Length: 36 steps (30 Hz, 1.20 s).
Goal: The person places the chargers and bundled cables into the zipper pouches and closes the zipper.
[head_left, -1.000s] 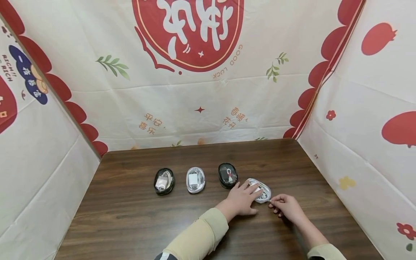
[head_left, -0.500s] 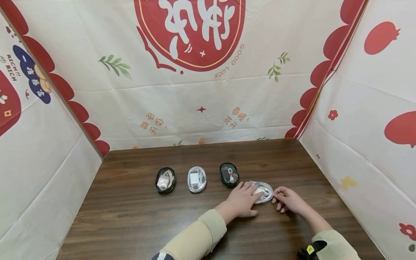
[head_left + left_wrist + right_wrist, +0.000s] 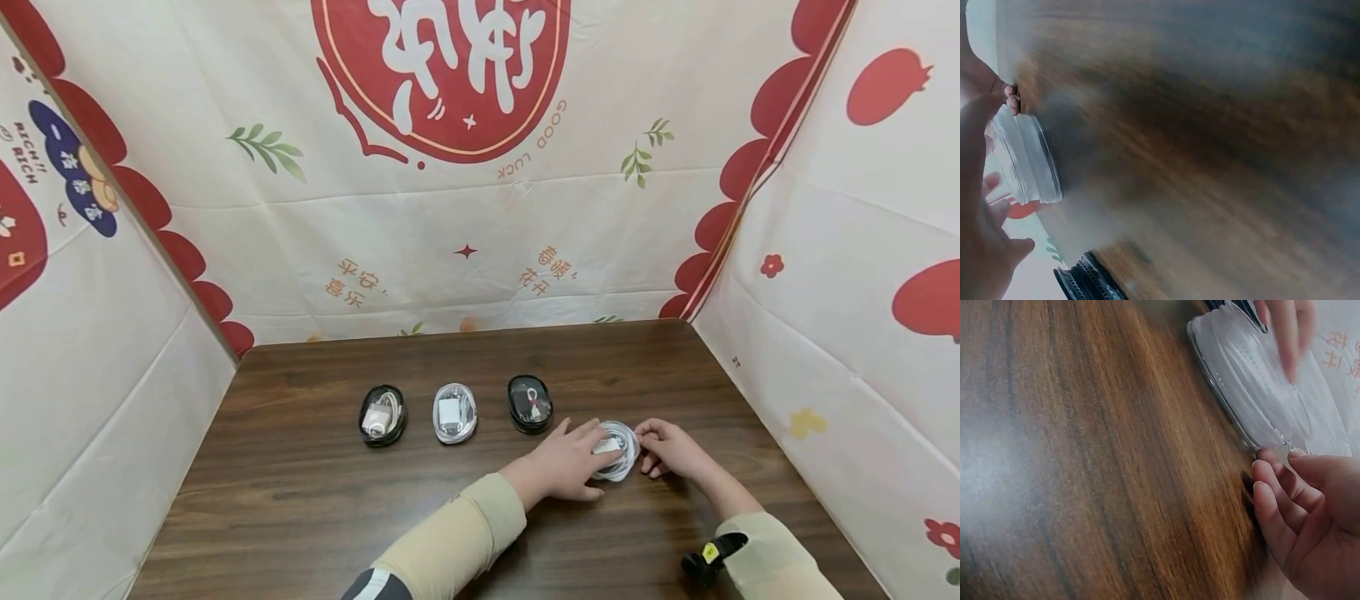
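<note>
A white oval zip case (image 3: 624, 454) with a clear top lies on the table; a white charger and cable show inside. My left hand (image 3: 564, 463) rests on its left part with fingers fairly straight, covering some of the lid. At the case's right end my right hand (image 3: 672, 452) pinches the small zipper pull (image 3: 1291, 445) between thumb and forefinger. The right wrist view shows the zip seam running along the white side wall. In the left wrist view the case (image 3: 1030, 156) stands on edge beyond my blurred fingers.
Left of the hands, a black case (image 3: 529, 405) with a cable, a white case (image 3: 454, 414) with a charger and another black case (image 3: 382, 416) form a row on the brown wooden table (image 3: 300, 500). Printed cloth walls (image 3: 420, 233) enclose the back and sides.
The white case under my hands has turned and shifted slightly right. My right hand has moved a little right and away from me with the zipper pull; my left hand has followed slightly.
</note>
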Available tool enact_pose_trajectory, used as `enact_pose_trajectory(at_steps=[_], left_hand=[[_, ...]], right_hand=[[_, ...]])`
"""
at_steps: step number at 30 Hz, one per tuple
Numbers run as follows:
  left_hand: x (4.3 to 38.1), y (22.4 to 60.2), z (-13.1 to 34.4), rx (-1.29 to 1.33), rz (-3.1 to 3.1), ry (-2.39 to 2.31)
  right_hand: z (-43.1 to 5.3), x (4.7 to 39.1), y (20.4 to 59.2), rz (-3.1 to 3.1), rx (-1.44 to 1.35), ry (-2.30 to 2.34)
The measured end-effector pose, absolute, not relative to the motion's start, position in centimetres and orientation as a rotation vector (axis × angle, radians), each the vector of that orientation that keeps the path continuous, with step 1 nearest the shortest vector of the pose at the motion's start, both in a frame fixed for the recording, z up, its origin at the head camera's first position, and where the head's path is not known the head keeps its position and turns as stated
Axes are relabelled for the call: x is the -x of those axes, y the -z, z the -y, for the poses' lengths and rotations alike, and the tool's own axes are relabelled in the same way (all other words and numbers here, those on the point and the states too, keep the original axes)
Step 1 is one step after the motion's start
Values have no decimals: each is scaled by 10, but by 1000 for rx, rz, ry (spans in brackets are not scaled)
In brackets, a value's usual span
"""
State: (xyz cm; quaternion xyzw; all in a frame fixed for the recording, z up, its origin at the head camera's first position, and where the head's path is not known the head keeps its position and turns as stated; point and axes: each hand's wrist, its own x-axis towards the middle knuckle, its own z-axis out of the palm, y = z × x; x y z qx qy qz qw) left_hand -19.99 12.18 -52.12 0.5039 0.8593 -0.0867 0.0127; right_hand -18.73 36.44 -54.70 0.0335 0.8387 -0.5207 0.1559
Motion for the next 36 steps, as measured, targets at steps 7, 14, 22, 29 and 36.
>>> enact_pose_trajectory(at_steps=[7, 14, 22, 29, 36], left_hand=[[205, 525, -124, -1475, -2644, 388], [205, 528, -126, -1434, -2637, 371], [203, 529, -129, -1376, -2645, 360], [201, 529, -128, -1338, -2648, 353], [199, 528, -129, -1311, -2658, 362]], right_hand=[[-364, 187, 547, -2377, -48, 1536], [-368, 185, 549, -2383, -71, 1552], [-373, 183, 546, -2368, -58, 1530], [-375, 179, 542, -2361, 35, 1483], [-371, 166, 542, -2292, 77, 1470]])
